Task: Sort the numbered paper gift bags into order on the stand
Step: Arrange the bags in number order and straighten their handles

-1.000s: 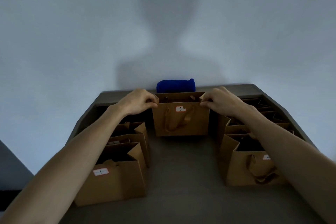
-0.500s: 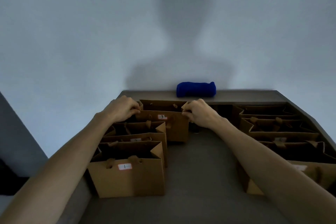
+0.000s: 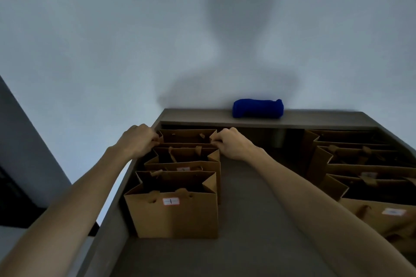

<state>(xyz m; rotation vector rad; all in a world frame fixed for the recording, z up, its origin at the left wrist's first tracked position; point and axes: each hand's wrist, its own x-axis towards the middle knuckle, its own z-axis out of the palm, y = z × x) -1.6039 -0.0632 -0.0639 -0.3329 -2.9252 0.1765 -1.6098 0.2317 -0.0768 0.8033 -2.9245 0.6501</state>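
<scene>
Both hands pinch the top corners of the rearmost bag point(image 3: 186, 136) in the left row: left hand point(image 3: 137, 140) at its left corner, right hand point(image 3: 229, 144) at its right, a two-point hold that likely keeps the thin paper square. It stands directly behind a second bag point(image 3: 183, 159) and the bag labelled 1 point(image 3: 172, 216), suggesting a row ordered front to back. Unsorted bags point(image 3: 360, 164) wait at the right of the tabletop point(image 3: 258, 220). A blue cloth point(image 3: 257, 108) lies on the back ledge.
</scene>
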